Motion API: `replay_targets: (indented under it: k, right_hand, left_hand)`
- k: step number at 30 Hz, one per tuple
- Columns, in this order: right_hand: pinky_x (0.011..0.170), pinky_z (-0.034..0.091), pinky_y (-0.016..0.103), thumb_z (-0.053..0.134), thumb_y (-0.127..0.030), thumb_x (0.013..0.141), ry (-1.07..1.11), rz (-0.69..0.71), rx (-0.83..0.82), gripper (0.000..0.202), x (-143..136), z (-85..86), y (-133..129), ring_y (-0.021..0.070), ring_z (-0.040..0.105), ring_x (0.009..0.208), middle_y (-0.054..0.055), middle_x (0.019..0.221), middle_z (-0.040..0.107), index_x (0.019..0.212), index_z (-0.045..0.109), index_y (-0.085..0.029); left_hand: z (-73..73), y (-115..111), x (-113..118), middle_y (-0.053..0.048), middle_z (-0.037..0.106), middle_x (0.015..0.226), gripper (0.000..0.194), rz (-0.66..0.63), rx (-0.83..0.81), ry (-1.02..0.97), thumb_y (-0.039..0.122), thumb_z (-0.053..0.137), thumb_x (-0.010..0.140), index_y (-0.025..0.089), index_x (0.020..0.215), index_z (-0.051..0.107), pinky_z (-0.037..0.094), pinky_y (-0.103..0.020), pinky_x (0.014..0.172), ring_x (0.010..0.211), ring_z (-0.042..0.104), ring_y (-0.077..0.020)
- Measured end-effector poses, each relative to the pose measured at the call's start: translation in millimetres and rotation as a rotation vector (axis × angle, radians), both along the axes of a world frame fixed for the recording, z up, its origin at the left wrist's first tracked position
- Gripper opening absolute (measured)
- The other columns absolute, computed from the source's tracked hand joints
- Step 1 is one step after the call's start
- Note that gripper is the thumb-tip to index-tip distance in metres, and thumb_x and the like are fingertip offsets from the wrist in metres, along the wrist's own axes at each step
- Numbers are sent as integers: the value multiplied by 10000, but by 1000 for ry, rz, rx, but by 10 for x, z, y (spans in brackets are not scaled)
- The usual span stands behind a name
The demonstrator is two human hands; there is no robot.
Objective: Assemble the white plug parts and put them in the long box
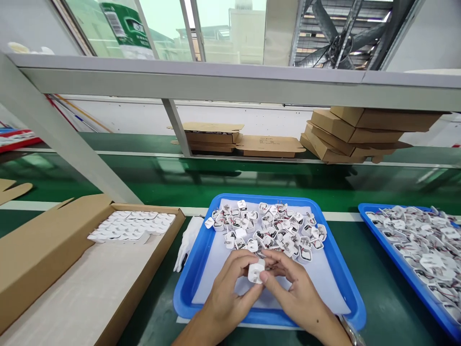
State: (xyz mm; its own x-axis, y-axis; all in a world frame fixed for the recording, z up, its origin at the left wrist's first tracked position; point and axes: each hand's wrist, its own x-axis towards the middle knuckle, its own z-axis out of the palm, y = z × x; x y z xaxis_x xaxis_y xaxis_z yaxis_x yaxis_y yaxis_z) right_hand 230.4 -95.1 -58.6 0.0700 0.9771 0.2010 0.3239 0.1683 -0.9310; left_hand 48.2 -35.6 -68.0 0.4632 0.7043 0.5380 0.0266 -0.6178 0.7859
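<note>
Over the front part of a blue tray (342, 269), my left hand (232, 290) and my right hand (293, 288) hold one small white plastic housing (256, 271) between them. The left fingers pinch it from the left, and the right thumb and fingers press on its right side. Its face with small slots points toward me. Behind the hands, many similar white housings (284, 226) with small parts inside lie piled on white paper in the tray.
An open cardboard box (144, 283) with rows of white parts (133, 226) is at left. A white glove (189, 240) lies beside the tray. Another blue tray (396, 264) with wired parts is at right. A metal frame (216, 84) crosses above; cardboard boxes (353, 134) stand behind.
</note>
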Motion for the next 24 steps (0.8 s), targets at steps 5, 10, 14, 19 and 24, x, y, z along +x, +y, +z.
replay_targets:
  k: [5, 10, 14, 19, 24]
  right_hand:
    - [900, 670, 424, 637, -198, 993, -364, -57, 493, 444, 24, -89, -51, 286, 745, 1091, 116, 1232, 746, 1427, 574, -267]
    - [895, 677, 505, 655, -194, 982, -687, 29, 713, 650, 49, -175, -150, 357, 750, 1118, 112, 1293, 748, 1585, 422, -266]
    - [870, 694, 430, 649, -229, 996, -647, 68, 729, 573, 47, -112, -164, 334, 776, 1073, 74, 1267, 764, 1545, 495, -292]
    - [855, 676, 296, 593, -320, 1042, -666, 86, 854, 421, 70, 63, -119, 258, 802, 1009, 66, 1185, 804, 1455, 607, -241]
    - [847, 658, 245, 578, -337, 1051, -749, 86, 888, 365, 84, 55, -98, 232, 807, 986, 60, 1160, 814, 1384, 669, -216]
  left_hand:
    - [179, 11, -76, -83, 705, 1155, 401, 127, 151, 1, 111, 740, 880, 248, 1245, 642, 611, -343, 907, 1062, 699, -234]
    - [738, -119, -547, -75, 753, 1160, 345, 326, 213, 192, 220, 772, 890, 253, 1221, 682, 596, -341, 914, 1073, 704, -252]
    - [976, 154, -1269, -87, 757, 1170, 381, 630, 258, 446, 378, 731, 908, 237, 1257, 673, 603, -357, 867, 989, 721, -267]
    - [719, 878, -2064, -121, 779, 1080, 357, 749, 212, 799, 463, 706, 865, 188, 1092, 732, 609, -427, 856, 970, 729, -316]
    - [190, 1231, -2310, -157, 669, 1355, 247, 708, 263, 879, 422, 745, 804, 227, 952, 780, 442, -648, 1071, 1329, 531, -445]
